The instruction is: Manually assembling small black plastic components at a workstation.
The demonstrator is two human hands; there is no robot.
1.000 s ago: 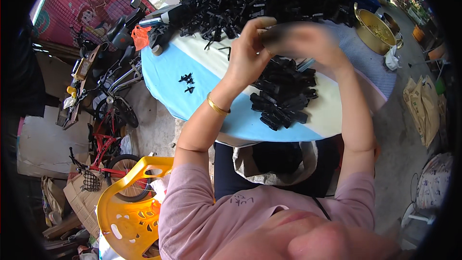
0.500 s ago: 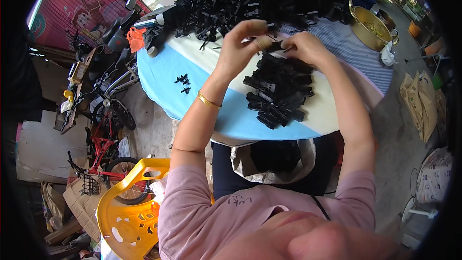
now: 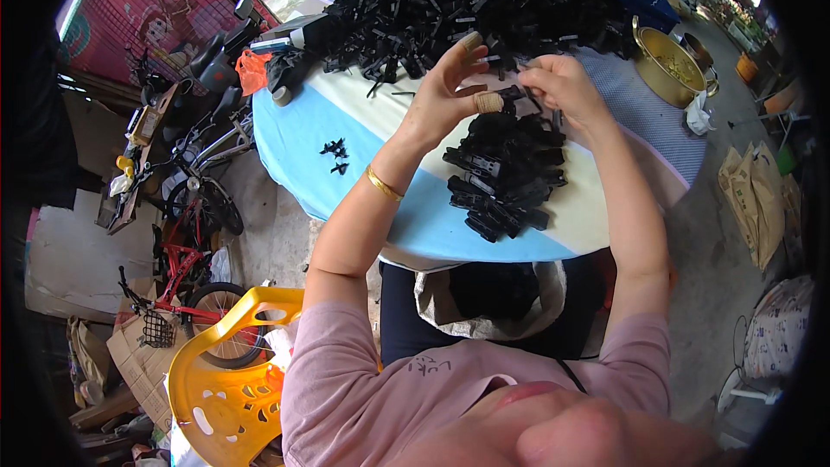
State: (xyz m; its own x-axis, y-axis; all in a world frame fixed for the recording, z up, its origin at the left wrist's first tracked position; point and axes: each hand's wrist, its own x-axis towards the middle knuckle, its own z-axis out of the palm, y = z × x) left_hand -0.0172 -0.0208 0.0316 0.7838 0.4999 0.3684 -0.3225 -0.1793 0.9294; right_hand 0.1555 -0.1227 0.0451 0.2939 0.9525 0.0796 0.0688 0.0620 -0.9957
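Note:
My left hand [image 3: 451, 93] is raised over the table with its fingers spread; beige tape wraps the thumb and a fingertip. To its right, my right hand [image 3: 566, 91] is closed in a pinch on a small black plastic piece, partly hidden by the fingers. Just below both hands lies a neat stack of black plastic pieces [image 3: 501, 177], laid in rough rows. Beyond the hands, a large loose heap of similar black pieces [image 3: 467, 4] covers the far side of the table. Their exact kind is hard to make out.
The round table [image 3: 298, 151] has a blue, cream and grey cloth. A few small black bits [image 3: 335, 154] lie at left. A gold-coloured pot [image 3: 670, 60] stands at far right, an orange bag [image 3: 252, 72] at far left. A yellow plastic chair [image 3: 220, 380] is beside me.
My left hand has opened wider and moved slightly right and nearer. My right hand has drawn its fingers into a tighter pinch. The view has shifted slightly.

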